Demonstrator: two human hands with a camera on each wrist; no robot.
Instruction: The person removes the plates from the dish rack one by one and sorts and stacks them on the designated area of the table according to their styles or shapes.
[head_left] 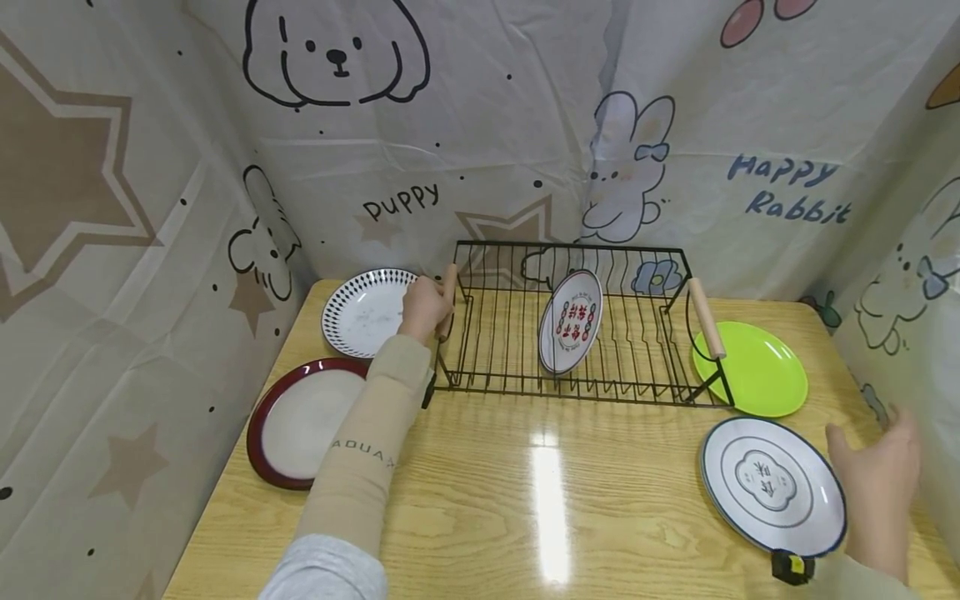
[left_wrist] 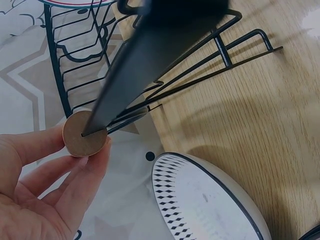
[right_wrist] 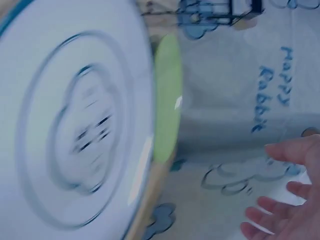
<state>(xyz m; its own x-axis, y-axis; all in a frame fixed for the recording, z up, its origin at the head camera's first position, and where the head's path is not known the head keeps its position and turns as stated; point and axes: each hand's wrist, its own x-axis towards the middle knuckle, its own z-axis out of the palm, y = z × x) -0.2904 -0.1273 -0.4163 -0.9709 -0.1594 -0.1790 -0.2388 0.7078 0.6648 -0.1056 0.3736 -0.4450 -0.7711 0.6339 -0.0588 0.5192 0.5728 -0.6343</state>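
My left hand (head_left: 424, 308) grips the wooden handle (left_wrist: 84, 134) at the left end of a black wire dish rack (head_left: 517, 387). One white plate with red lettering (head_left: 572, 323) stands tilted in the rack's slots. Left of the rack lies a white dish with a black diamond rim (head_left: 363, 317), close by the left hand. My right hand (head_left: 879, 475), fingers apart and holding nothing, hovers at the right edge of a white plate with blue-grey rings (head_left: 780, 483). In the right wrist view that hand (right_wrist: 285, 195) is blurred, its fingers spread.
A maroon-rimmed plate (head_left: 270, 454) lies at the front left. Behind the ringed plate, a lime green plate (head_left: 757, 371) sits beside the rack's right handle (head_left: 707, 318). Printed cloth (head_left: 480, 108) encloses the wooden table (head_left: 622, 500) at the back and sides.
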